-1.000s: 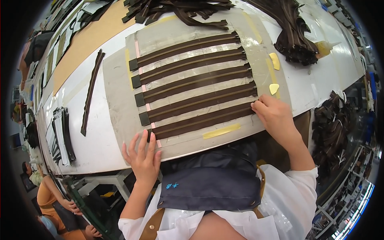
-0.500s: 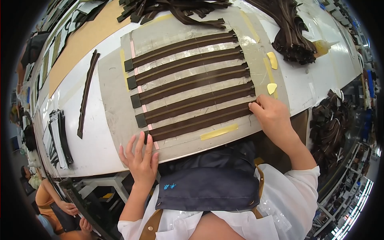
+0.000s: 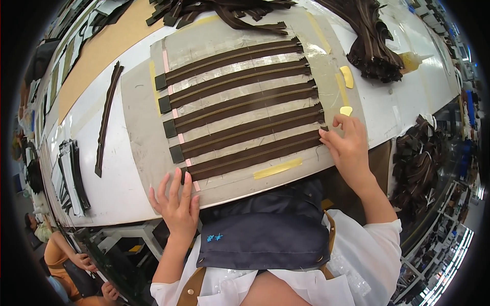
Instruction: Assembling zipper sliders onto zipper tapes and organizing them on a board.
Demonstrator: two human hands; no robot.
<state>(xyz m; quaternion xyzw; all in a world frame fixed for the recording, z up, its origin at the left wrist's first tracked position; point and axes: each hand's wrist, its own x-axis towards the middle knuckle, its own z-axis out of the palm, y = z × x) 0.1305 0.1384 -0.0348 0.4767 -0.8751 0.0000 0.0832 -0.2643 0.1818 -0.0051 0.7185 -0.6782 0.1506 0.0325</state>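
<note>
Several dark brown zippers with brass-coloured teeth lie in parallel rows on a grey board [image 3: 140, 127]. Each has a dark square tab at its left end. The nearest zipper [image 3: 250, 156] runs between my two hands. My left hand [image 3: 176, 209] is open, fingers spread, with fingertips on the tab end of this zipper. At its right end, the thumb and a finger of my right hand [image 3: 351, 153] pinch the zipper's tip, while another finger stands raised. Close by that hand lies a small yellow piece [image 3: 346, 110], with a second yellow piece [image 3: 346, 76] farther off.
A single zipper [image 3: 108, 120] lies left of the board, near a stack of dark and white strips [image 3: 74, 176]. Zipper heaps [image 3: 224, 13] sit at the back, and a bundle [image 3: 375, 51] at back right. More zippers [image 3: 418, 163] hang at right. Another person's hands [image 3: 84, 261] show at lower left.
On my right hand, a curled finger has lifted away from the pinch at the zipper's end. My left hand stays on the tab end. The whole view has shifted slightly.
</note>
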